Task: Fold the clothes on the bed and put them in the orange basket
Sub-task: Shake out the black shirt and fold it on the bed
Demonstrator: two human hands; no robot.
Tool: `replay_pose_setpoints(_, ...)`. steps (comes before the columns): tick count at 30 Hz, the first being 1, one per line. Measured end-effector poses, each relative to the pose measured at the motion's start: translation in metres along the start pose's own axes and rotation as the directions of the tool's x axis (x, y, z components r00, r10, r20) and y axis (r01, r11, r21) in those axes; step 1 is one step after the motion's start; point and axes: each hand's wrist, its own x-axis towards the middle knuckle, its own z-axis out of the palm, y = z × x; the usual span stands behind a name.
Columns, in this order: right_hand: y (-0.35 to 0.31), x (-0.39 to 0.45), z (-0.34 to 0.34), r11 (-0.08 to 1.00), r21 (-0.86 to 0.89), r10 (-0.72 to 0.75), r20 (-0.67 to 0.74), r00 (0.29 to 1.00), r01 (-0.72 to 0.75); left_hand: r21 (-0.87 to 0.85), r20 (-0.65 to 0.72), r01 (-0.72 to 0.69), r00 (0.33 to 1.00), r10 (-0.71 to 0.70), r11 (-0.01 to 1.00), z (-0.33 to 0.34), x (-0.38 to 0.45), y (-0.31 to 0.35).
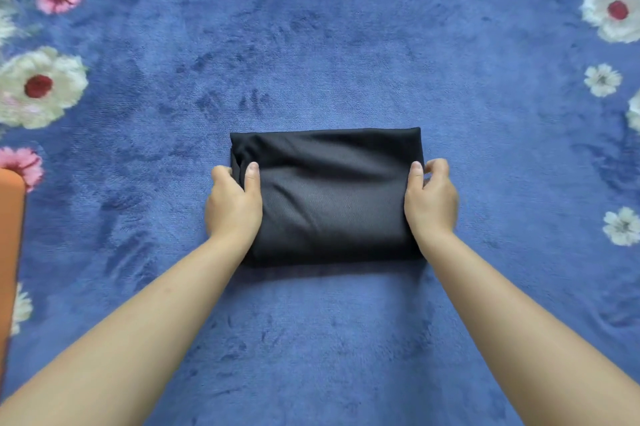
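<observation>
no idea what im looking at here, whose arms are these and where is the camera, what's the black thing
There is no machine here. The arms belong to a person, and the single picture comes from a wide-angle camera worn on their head, looking forward and down, so you see what they see.

The surface is a bed covered by a blue plush blanket with white and pink flowers printed along its edges. On it lies a black garment, already folded into a neat rectangle.

The left hand grips the garment's left edge and the right hand grips its right edge, thumbs on top, the other fingers curled round the sides.

The orange strip at the far left is the edge of the orange basket, where folded clothes go.
</observation>
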Motion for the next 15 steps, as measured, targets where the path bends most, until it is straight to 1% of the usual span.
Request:
replay_pose_setpoints(2, 0.000, 0.002, -0.004, 1.000, -0.014, 0.011, 0.007, 1.000, -0.011, 0.031, -0.054, 0.006, 0.999, -0.004, 0.999, -0.003, 0.004, -0.003)
replay_pose_setpoints(3, 0.002, 0.004, -0.008, 1.000, -0.005, 0.025, 0.017, 1.000, -0.025, 0.039, -0.037, 0.043, 0.998, -0.042, 0.998, -0.007, 0.005, -0.003)
replay_pose_setpoints(4, 0.005, 0.005, -0.010, 0.999, 0.003, 0.044, 0.042, 0.998, -0.044, 0.049, 0.022, 0.090, 0.996, -0.092, 0.995, -0.010, 0.008, -0.006)
replay_pose_setpoints(5, 0.008, 0.005, -0.013, 0.998, 0.018, 0.057, 0.087, 0.995, -0.059, 0.045, 0.108, 0.132, 0.985, -0.136, 0.990, -0.013, 0.011, -0.008)
replay_pose_setpoints(6, 0.011, 0.004, -0.015, 0.996, 0.053, 0.063, 0.148, 0.987, -0.071, 0.000, 0.216, 0.174, 0.962, -0.170, 0.985, -0.018, 0.013, -0.009)
replay_pose_setpoints(7, 0.015, 0.003, -0.018, 0.986, 0.127, 0.075, 0.217, 0.973, -0.104, -0.095, 0.340, 0.236, 0.921, -0.192, 0.967, -0.020, 0.015, -0.010)
replay_pose_setpoints(8, 0.017, 0.000, -0.020, 0.963, 0.212, 0.097, 0.300, 0.949, -0.165, -0.207, 0.468, 0.323, 0.861, -0.196, 0.924, -0.024, 0.014, -0.010)
replay_pose_setpoints(9, 0.017, -0.002, -0.022, 0.929, 0.287, 0.113, 0.386, 0.916, -0.236, -0.303, 0.585, 0.412, 0.792, -0.173, 0.859, -0.026, 0.012, -0.009)
replay_pose_setpoints(10, 0.017, -0.004, -0.023, 0.894, 0.335, 0.117, 0.466, 0.877, -0.297, -0.361, 0.664, 0.472, 0.736, -0.134, 0.804, -0.027, 0.008, -0.008)
replay_pose_setpoints(11, 0.016, -0.008, -0.026, 0.869, 0.356, 0.111, 0.535, 0.837, -0.343, -0.397, 0.703, 0.497, 0.705, -0.093, 0.772, -0.029, 0.004, -0.009)
replay_pose_setpoints(12, 0.016, -0.010, -0.029, 0.843, 0.371, 0.109, 0.592, 0.798, -0.390, -0.416, 0.718, 0.502, 0.693, -0.065, 0.758, -0.028, 0.001, -0.010)
replay_pose_setpoints(15, 0.019, -0.023, -0.038, 0.771, 0.383, 0.087, 0.727, 0.681, -0.508, -0.498, 0.679, 0.454, 0.734, 0.006, 0.739, -0.034, -0.013, -0.015)
